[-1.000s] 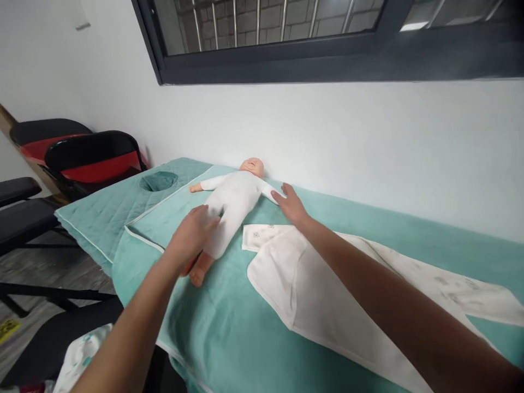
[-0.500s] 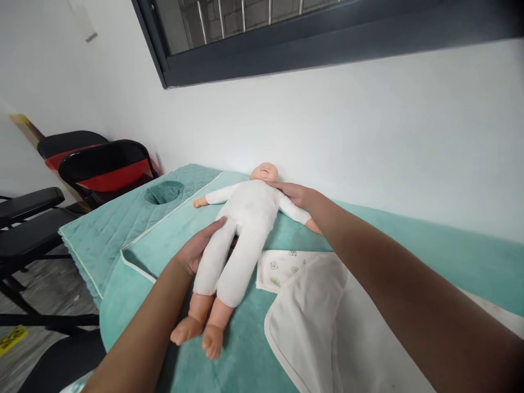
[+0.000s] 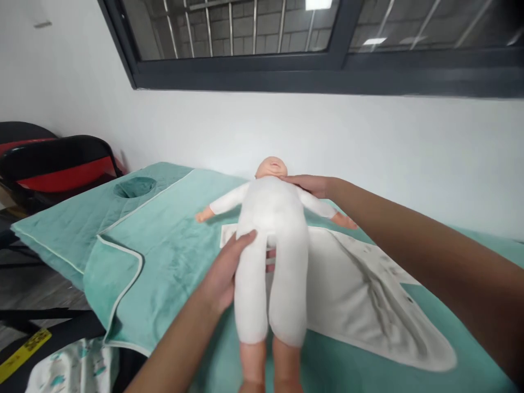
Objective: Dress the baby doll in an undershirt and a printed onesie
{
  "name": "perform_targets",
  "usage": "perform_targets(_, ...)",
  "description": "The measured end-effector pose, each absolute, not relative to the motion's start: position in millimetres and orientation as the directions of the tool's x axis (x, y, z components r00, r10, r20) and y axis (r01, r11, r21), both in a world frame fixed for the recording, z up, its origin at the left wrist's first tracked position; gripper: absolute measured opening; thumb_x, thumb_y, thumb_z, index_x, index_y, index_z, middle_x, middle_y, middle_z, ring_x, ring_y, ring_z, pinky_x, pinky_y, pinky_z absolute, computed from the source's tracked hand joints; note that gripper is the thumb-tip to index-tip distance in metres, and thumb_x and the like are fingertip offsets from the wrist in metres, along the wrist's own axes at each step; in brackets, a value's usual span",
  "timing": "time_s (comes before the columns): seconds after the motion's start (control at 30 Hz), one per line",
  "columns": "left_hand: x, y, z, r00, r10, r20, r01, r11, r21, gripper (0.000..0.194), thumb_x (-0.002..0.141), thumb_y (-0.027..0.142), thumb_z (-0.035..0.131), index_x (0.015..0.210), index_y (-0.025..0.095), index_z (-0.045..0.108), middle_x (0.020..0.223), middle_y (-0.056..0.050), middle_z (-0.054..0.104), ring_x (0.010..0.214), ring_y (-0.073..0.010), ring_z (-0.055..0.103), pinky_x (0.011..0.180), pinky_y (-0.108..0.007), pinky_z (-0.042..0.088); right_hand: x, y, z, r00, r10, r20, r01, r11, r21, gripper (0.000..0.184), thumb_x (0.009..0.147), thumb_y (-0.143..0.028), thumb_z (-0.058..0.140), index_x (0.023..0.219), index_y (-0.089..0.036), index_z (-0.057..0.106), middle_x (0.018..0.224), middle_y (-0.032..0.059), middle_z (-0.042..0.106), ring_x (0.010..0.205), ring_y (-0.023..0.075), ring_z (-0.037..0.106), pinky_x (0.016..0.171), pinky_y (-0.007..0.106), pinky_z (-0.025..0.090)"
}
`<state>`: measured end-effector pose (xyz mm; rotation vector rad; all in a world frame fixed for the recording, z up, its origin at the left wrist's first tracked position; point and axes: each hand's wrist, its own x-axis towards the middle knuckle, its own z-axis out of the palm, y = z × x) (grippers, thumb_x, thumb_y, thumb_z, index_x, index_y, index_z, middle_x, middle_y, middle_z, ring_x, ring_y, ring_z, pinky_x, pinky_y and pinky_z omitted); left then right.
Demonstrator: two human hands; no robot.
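A baby doll (image 3: 274, 213) with a white cloth body lies face up, its head toward the wall and its bare feet toward me. My left hand (image 3: 231, 267) grips the doll's thigh on the left, thumb on top; its fingertips show between the legs. Around the neck and shoulder on the right is my right hand (image 3: 309, 184), its fingers partly hidden behind the doll. Below the doll a white cloth (image 3: 347, 289) with a small print on its edge is spread out, reaching to the right. Whether the doll's back touches the cloth, I cannot tell.
A green cover (image 3: 164, 256) with white piping lies over the bed, which has a face hole (image 3: 135, 187) at the left. Black and red chairs (image 3: 61, 169) stand beyond it. A printed cloth (image 3: 77, 368) sits at the lower left. A window (image 3: 245, 71) is in the wall behind.
Both hands have moved the doll to the right, over the white cloth, and its legs now point straight toward me. The view has turned to the right.
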<state>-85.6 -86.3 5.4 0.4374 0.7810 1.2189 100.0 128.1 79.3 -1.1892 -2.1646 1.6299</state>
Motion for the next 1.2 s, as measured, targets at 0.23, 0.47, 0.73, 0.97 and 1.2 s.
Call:
perform_targets(0.23, 20.5, -133.4, -30.4, 0.276, 0.918, -0.286, -0.636, 0.397, 0.662, 0.055, 0.08, 0.036, 0.07, 0.129, 0.02, 0.052, 0.109, -0.014, 0.07, 0.086, -0.027, 0.071, 0.076, -0.042, 0.059, 213.7, 56.1, 47.6, -0.645, 0.697, -0.313, 0.493, 0.066, -0.868, 0.051, 0.094, -0.052, 0.044, 0.133, -0.022, 0.055, 0.143, 0.0048, 0.054, 0.13, 0.0246, 0.051, 0.109, 0.039, 0.042)
perform_targets(0.47, 28.9, -134.2, -42.4, 0.196, 0.935, -0.295, -0.414, 0.352, 0.839, 0.053, 0.082, 0.049, 0.064, 0.125, 0.018, 0.057, 0.107, -0.013, 0.07, 0.087, -0.023, 0.069, 0.077, -0.035, 0.056, 249.8, 45.5, 26.9, -0.317, 0.949, 0.0, 0.849, 0.283, -0.446, 0.075, 0.087, -0.069, 0.043, 0.146, -0.023, 0.035, 0.128, 0.0136, 0.062, 0.109, 0.0325, 0.062, 0.092, 0.045, 0.048)
perform_targets(0.73, -3.0, -62.3, -58.1, -0.024, 0.987, 0.157, 0.602, -0.111, 0.791, 0.029, 0.091, 0.027, 0.044, 0.105, 0.018, 0.068, 0.105, -0.011, 0.071, 0.097, -0.026, 0.064, 0.089, -0.04, 0.047, 121.1, 19.1, 27.8, -0.711, 0.683, 0.167, 0.679, 0.729, -0.091, 0.037, 0.091, -0.04, 0.051, 0.122, -0.02, 0.055, 0.123, 0.0112, 0.059, 0.108, 0.0253, 0.056, 0.083, 0.034, 0.045)
perform_targets(0.97, -5.6, -62.3, -76.5, 0.046, 0.952, 0.302, 0.738, -0.236, 0.632, 0.034, 0.093, 0.021, 0.039, 0.114, 0.025, 0.065, 0.116, -0.009, 0.066, 0.109, -0.0257, 0.059, 0.092, -0.037, 0.046, 75.0, 38.3, 3.8, -0.75, 0.654, -0.097, 0.66, 0.749, -0.061, 0.023, 0.088, -0.042, 0.056, 0.098, -0.023, 0.062, 0.096, 0.0071, 0.069, 0.084, 0.0232, 0.063, 0.065, 0.03, 0.04)
perform_targets(1.2, -32.9, -28.3, -69.3, -0.15, 0.942, 0.301, 0.937, 0.039, 0.347, 0.031, 0.086, 0.027, 0.054, 0.114, 0.018, 0.063, 0.117, -0.016, 0.062, 0.113, -0.0331, 0.052, 0.092, -0.045, 0.042, 116.4, 32.6, 13.4, -0.647, 0.735, 0.203, 0.581, 0.648, -0.493, 0.035, 0.09, -0.055, 0.051, 0.111, -0.029, 0.062, 0.113, 0.0014, 0.067, 0.101, 0.0225, 0.058, 0.081, 0.031, 0.042)
